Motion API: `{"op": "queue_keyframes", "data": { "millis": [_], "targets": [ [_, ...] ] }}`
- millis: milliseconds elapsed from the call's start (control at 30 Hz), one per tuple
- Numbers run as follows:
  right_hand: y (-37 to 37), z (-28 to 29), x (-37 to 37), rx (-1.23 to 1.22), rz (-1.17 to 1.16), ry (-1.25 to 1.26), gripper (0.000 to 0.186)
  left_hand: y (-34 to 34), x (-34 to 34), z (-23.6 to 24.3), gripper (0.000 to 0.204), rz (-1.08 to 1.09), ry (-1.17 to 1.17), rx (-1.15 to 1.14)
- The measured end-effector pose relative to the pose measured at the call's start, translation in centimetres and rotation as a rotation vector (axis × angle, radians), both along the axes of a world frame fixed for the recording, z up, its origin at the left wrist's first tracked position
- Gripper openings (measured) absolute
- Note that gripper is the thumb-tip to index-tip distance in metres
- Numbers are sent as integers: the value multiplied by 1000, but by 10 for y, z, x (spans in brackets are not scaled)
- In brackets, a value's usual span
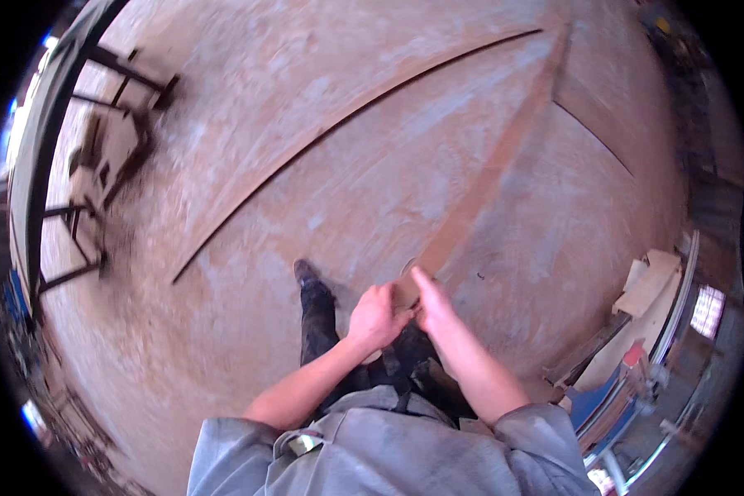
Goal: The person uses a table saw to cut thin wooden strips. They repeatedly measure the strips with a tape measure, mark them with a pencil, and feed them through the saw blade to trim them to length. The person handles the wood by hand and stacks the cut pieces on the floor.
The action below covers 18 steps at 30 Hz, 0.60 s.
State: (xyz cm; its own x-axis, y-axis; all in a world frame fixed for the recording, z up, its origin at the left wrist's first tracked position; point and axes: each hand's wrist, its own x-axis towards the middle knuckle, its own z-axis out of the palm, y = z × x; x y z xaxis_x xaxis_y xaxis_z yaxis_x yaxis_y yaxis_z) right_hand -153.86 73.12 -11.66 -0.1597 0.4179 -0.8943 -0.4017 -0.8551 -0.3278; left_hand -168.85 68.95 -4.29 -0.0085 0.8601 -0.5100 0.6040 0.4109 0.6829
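Plank (474,195) slants away forward and right from 2 hands (375,317) clasping its near end.

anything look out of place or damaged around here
Nothing looks plainly spilled or damaged. One long thin strip lies loose on the floor, to the left of the long brown board in the left hand and right hand. It looks bowed, but the wide lens bends straight edges, so that may be distortion.

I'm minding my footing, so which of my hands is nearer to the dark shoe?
Left. Your left hand holds the near end of the long brown board, to the right of the shoe; your right hand holds that end too, farther right.
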Motion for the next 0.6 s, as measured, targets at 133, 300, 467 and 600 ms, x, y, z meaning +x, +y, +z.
{"op": "queue_keyframes", "data": {
  "millis": [133, 300, 467, 600],
  "targets": [
    [5, -18, -18, -158, -15, 18, 49, -23, -68, -31, 54, -24, -142, -51],
    [7, -78, -73, -169, -55, -166, 53, -82, -229, -101, 55, 116, 53, -358],
    [38, -125, -142, -153, -5, -200, 59, -141, -375, -171, 54, 120, 407, -756],
    [59, -187, -201, -205, -21, -107, 53, -133, -442, -214, 59, 323, 439, -702]
  ]
}}
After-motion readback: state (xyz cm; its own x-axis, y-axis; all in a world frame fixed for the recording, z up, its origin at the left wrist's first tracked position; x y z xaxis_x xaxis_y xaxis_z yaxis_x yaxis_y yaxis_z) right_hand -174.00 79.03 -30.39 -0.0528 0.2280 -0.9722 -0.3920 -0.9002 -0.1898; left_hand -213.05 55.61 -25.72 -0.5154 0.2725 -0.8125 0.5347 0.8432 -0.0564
